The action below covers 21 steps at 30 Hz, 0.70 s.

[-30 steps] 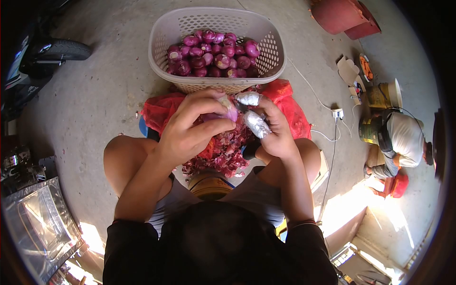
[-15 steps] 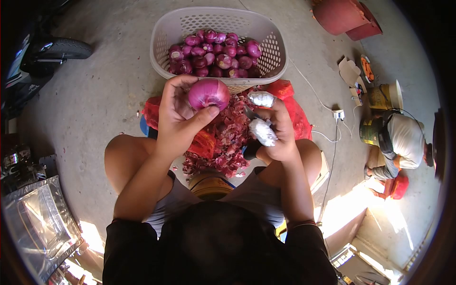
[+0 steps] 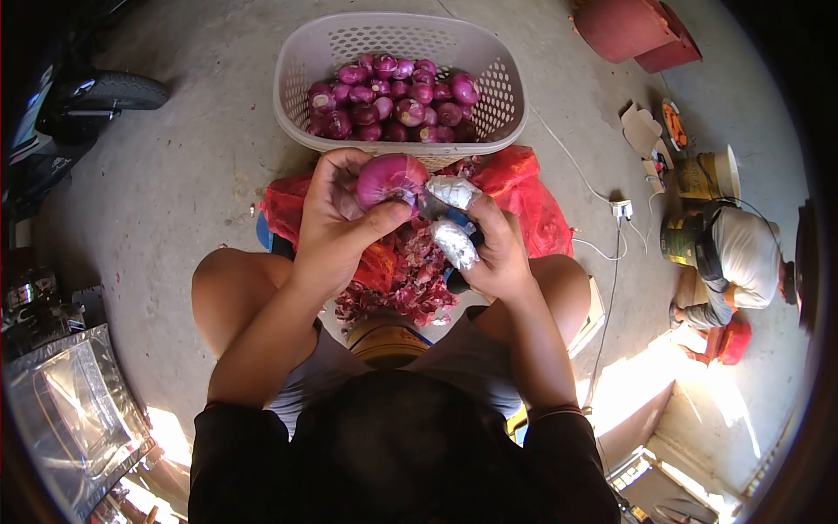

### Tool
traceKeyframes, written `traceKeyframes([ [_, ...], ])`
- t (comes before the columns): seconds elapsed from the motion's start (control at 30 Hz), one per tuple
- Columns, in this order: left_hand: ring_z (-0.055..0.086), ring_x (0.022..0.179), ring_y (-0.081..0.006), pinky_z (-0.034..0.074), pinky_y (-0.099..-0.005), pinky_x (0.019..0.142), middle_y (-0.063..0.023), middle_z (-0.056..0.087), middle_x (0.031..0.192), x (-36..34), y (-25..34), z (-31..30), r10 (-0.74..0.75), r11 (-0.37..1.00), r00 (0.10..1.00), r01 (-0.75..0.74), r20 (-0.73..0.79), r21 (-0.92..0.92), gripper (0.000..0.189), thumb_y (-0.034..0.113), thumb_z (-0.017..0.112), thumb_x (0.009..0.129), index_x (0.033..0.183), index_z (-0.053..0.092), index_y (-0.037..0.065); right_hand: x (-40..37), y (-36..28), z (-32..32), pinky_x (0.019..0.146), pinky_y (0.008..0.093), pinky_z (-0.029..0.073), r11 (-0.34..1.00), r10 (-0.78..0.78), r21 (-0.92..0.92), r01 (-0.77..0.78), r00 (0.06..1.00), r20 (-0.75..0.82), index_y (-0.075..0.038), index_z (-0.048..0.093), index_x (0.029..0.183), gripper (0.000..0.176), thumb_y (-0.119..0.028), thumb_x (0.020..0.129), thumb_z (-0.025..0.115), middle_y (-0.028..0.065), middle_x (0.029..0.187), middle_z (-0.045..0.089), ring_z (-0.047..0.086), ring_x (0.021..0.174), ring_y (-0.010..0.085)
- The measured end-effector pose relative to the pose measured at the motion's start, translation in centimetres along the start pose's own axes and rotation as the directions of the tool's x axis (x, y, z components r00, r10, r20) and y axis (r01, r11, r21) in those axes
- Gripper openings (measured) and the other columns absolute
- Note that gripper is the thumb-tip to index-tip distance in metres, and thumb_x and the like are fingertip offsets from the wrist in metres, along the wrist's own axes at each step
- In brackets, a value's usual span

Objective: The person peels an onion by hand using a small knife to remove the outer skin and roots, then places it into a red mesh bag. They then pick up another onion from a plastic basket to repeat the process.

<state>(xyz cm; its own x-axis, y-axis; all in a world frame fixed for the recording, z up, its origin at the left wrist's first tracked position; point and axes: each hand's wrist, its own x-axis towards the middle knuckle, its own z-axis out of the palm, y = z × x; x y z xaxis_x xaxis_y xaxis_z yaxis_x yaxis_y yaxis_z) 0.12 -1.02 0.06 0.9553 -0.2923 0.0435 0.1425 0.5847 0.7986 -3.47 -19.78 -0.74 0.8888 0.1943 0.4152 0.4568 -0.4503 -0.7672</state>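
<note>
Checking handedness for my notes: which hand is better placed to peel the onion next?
Probably the right hand: its silver-wrapped fingers are right beside the onion, which the left hand is occupied gripping.

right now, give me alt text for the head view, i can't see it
The left hand holds a purple onion; the right hand, two digits wrapped in silvery material, is close beside it. Below lie onion skins and red mesh; beyond stands a basket of more onions.

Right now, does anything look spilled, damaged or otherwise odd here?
Yes: loose onion skins lie heaped in the open amid red netting, not in a container. Also unusual: on the right hand, silver wrapping covers the thumb and one finger, perhaps for protection.
</note>
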Motion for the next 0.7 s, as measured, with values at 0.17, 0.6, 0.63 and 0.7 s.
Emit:
traceKeyframes([
  [0.17,0.056,0.100,-0.0158,0.048,-0.0291,0.086,-0.0107,0.055,0.107,-0.1,0.1,-0.1,0.020,0.999,0.999,-0.021,0.031,0.030,0.049,-0.005,0.070,0.074,0.111,0.039,0.003,-0.1,0.3,-0.2,0.059,0.0371,0.050,0.999,0.030,-0.016,-0.029,0.999,0.028,-0.007,0.056,0.111,0.045,-0.006,0.069,0.071,0.0141,0.086,0.064,0.064,0.069,0.0314],
  [0.6,0.057,0.099,-0.0157,0.049,-0.0289,0.085,-0.0107,0.055,0.107,-0.2,0.1,0.1,-0.004,1.000,1.000,0.003,0.026,0.026,0.048,-0.002,0.071,0.075,0.111,0.039,0.002,-0.2,-0.1,-0.3,0.065,0.0321,0.050,0.982,0.077,0.177,-0.071,0.997,-0.031,-0.007,0.051,0.118,0.048,-0.010,0.074,0.070,0.0123,0.084,0.065,0.066,0.073,0.0261],
  [0.63,0.057,0.099,-0.0157,0.049,-0.0289,0.085,-0.0108,0.055,0.107,-0.2,0.1,0.1,-0.002,1.000,1.000,0.001,0.027,0.025,0.048,-0.002,0.071,0.075,0.111,0.039,0.002,-0.1,-0.3,-0.4,0.065,0.0324,0.050,0.985,0.083,0.153,-0.082,0.997,-0.004,-0.007,0.051,0.118,0.048,-0.011,0.074,0.071,0.0124,0.083,0.065,0.066,0.074,0.0265],
  [0.7,0.057,0.099,-0.0156,0.049,-0.0288,0.085,-0.0110,0.056,0.107,-0.2,0.2,0.2,-0.001,1.000,1.000,0.001,0.028,0.023,0.048,-0.003,0.071,0.075,0.111,0.039,0.002,-0.1,-0.4,-0.4,0.064,0.0331,0.050,0.990,0.078,0.113,-0.080,0.997,0.022,-0.008,0.051,0.118,0.049,-0.011,0.074,0.071,0.0126,0.084,0.065,0.066,0.074,0.0273],
])
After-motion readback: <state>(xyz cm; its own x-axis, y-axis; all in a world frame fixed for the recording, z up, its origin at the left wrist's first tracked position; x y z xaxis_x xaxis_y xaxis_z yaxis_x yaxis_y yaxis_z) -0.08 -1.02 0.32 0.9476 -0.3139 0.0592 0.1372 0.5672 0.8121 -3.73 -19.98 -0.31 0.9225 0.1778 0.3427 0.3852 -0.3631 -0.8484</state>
